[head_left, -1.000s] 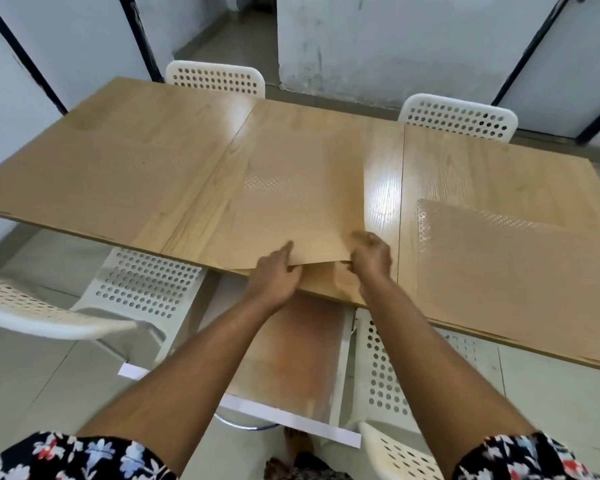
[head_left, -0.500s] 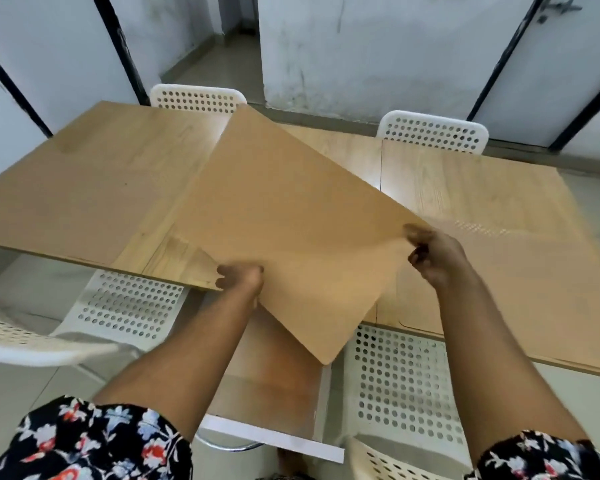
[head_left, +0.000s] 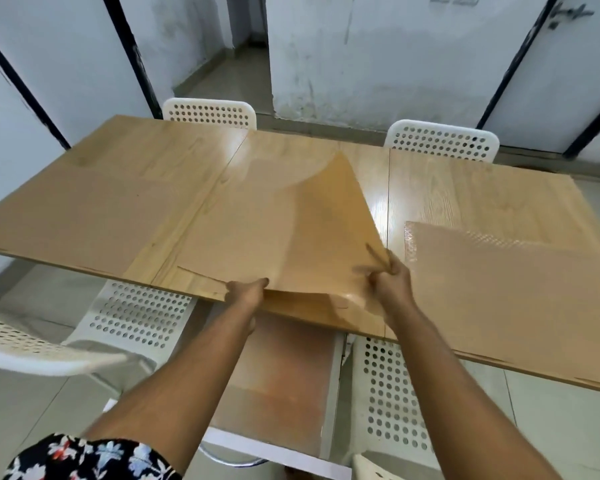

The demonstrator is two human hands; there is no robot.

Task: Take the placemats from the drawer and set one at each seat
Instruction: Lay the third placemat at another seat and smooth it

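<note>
A thin tan placemat [head_left: 274, 230] lies across the middle of the wooden table [head_left: 447, 195], its right side curled up into a peak. My left hand [head_left: 248, 294] grips the mat's near edge at the table's front. My right hand [head_left: 390, 284] pinches the lifted right edge, blurred by motion; whether a second sheet lies under it I cannot tell. Another placemat [head_left: 506, 275], with a bumpy sheen, lies flat on the right of the table. Below the table edge the drawer [head_left: 329, 386] stands open, a tan sheet [head_left: 284, 372] inside.
Two white perforated chairs stand at the far side [head_left: 208, 112] [head_left: 442, 140]. Two more are tucked under the near edge [head_left: 136, 317] [head_left: 395, 393], either side of the drawer. A chair back [head_left: 18, 341] juts in at the left. The drawer's white front [head_left: 274, 452] is near my body.
The placemat, held up and tilted in the air half a second ago, has come down onto the table. My hands have drawn closer together at its near edge.
</note>
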